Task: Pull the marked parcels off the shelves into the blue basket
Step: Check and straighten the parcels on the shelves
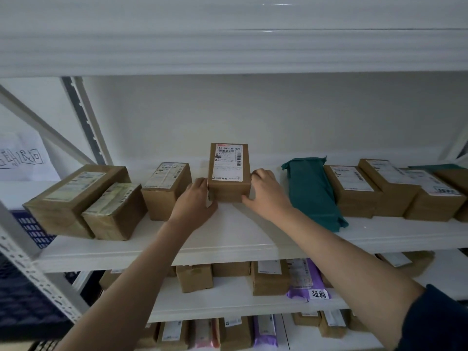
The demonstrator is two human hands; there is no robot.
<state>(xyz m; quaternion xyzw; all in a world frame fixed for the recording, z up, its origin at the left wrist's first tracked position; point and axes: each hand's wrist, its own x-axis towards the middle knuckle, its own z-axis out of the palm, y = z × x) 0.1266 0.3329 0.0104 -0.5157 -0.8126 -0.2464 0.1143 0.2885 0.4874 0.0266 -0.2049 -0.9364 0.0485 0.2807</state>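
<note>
white metal shelving fills the wall, tier over tier, and the shelf (228, 239) at chest height carries a loose row of parcels. both arms reach in to one small brown box (229, 173) near the middle of that row, standing a little apart from its neighbours. the left hand (196, 198) presses against its left side, thumb curled under the front corner; the right hand (266, 192) cups the right side, fingers bent round the edge. gripped from both flanks like that, it looks ready to slide forward off the board, i'd guess, rather than be lifted.

the box is plain taped cardboard with a white shipping label (228, 162) covering most of its top, barcode and numbers facing up. i see no handwritten mark on it (a purple mailer (307, 279) one tier down does carry a written tag). low on the left, behind the upright, dark blue lattice plastic shows, likely the blue basket (30, 229).
</note>
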